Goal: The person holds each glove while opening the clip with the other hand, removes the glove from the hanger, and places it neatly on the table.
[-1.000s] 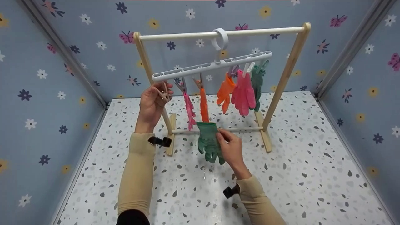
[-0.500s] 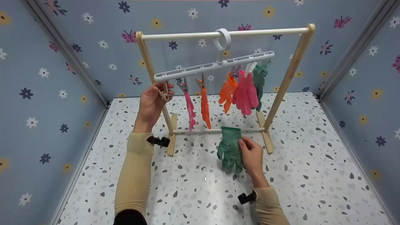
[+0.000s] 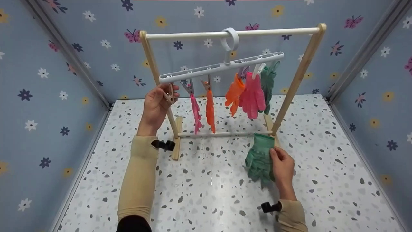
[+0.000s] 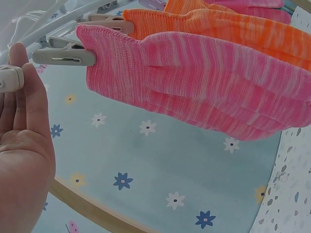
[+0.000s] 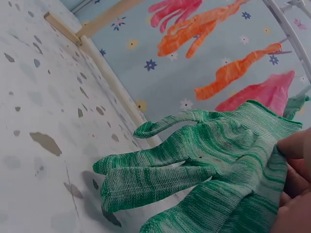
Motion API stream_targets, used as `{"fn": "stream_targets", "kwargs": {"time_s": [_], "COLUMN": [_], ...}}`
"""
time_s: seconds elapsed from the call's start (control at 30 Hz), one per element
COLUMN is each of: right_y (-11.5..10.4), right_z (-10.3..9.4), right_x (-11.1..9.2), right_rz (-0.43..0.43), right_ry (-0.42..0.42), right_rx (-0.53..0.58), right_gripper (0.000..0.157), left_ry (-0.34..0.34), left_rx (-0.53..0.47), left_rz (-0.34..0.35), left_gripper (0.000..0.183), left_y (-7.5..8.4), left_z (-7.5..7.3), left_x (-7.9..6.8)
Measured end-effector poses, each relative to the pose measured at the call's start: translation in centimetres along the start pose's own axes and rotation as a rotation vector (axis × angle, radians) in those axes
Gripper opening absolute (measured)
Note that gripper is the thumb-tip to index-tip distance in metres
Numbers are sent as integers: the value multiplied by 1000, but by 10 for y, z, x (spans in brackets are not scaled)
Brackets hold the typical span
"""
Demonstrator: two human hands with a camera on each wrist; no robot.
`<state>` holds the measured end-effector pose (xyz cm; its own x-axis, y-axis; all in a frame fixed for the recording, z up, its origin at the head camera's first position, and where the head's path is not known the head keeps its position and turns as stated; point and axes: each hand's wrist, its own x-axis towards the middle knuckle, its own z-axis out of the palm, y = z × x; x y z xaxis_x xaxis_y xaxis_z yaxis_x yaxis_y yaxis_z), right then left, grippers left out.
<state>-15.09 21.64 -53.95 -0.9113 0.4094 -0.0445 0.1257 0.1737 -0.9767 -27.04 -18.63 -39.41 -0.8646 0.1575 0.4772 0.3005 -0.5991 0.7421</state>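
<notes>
My left hand (image 3: 155,106) pinches a beige clothespin (image 3: 169,95) under the left end of the white hanger (image 3: 199,73); its pale end (image 4: 10,78) also shows in the left wrist view. My right hand (image 3: 284,166) grips a green knit glove (image 3: 261,156) by the side of its cuff, fingers hanging down, low in front of the rack's right leg. Beside my left hand, a pink glove (image 4: 194,80) and an orange glove (image 3: 210,111) hang edge-on from clips. Orange (image 3: 235,93), pink (image 3: 252,96) and green gloves (image 3: 267,85) hang clipped on the right half.
A wooden rack (image 3: 301,74) bears the hanger by a ring (image 3: 230,39) on its top rail. It stands on a speckled white surface (image 3: 206,193), with flowered blue walls (image 3: 106,19) at the back and sides.
My right hand has carried the green glove to the right, away from the hanging gloves on the left. The left hand has stayed in place with the clothespin.
</notes>
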Motion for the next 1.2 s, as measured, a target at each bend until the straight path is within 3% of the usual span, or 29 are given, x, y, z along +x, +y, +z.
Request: {"fn": "stream_targets", "kwargs": {"time_s": [0.4,0.8,0.9,1.1,1.2], "right_y": [16,30,36,44,48], "right_z": [-55,-87,-92,-103,-107], "right_x": [17,30,33,40,43], "right_rz": [122,203,187,63,28], "right_ry": [102,61,41,-50,-92], "right_rx": [-16,-126,-202,-443,-509], "right_gripper": [48,52,49,39,37], "left_ry": [-6,-14,-11,-21,-34], "left_rx": [-6,-16,-18,-81,-107], "left_rz": [1,1,-2,-14,-12], "left_gripper": [46,46,45,41,40], "left_y": [0,1,2,1,0], "left_z": [1,0,0,-1,-1], "left_x": [1,-1,-1,-1,-1]}}
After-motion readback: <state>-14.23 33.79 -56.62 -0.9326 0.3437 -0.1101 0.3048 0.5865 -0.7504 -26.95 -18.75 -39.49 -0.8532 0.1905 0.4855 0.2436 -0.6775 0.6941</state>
